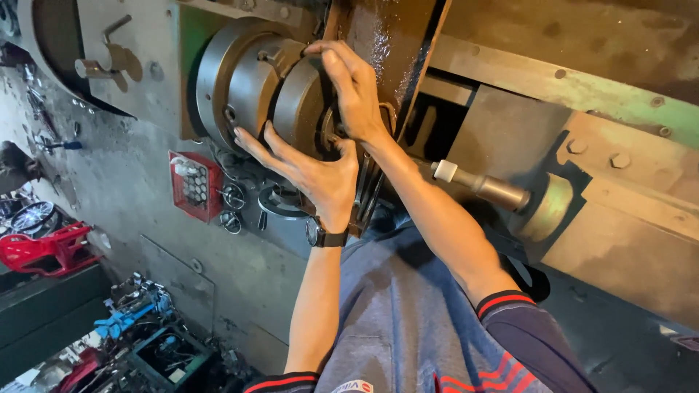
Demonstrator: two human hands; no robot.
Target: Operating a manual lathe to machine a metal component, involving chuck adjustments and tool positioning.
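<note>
Cupping the round metal workpiece [298, 109], both hands' spread fingers [251, 142] touching.

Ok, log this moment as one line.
left hand: under round metal part | right hand: on its top | part: at lathe chuck

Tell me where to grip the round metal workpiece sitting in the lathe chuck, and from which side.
Probably by its outer rim, from the free face pointing away from the chuck. The round workpiece is a short thick disc; its back sits against the chuck, so only the rim and front are exposed. The right hand and left hand already cup opposite edges.
</note>
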